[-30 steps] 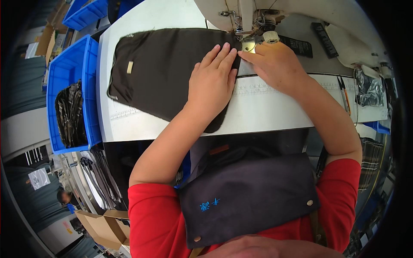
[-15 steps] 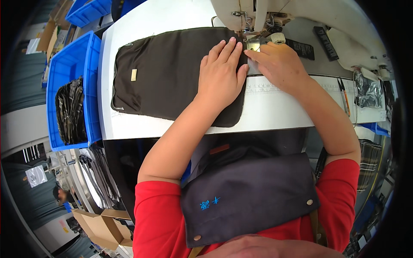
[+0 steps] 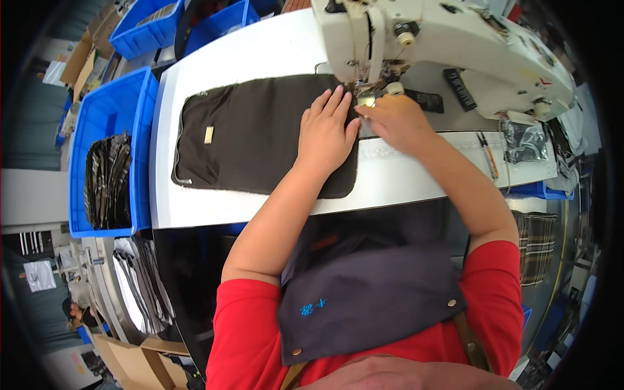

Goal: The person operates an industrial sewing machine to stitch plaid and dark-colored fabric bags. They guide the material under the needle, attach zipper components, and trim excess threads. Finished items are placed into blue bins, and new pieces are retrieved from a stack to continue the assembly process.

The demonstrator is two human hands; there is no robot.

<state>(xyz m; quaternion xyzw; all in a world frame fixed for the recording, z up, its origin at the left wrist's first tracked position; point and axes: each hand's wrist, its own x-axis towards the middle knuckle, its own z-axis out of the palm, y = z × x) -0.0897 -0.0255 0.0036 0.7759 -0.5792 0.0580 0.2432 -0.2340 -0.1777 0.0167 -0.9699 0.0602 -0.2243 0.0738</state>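
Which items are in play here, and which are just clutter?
In play: left hand flat on the dark fabric panel; right hand; sewing machine.
Lying about: blue bin of striped pieces, pen, plastic bag.

Both forearms reach forward from red short sleeves, bare from above the elbow. The left hand (image 3: 327, 132) lies flat, palm down, fingers straight and close together — pointing away from the body. The right hand (image 3: 394, 121) sits just beside it, knuckles up, fingers curled inward — fingertips nearly meeting the left.
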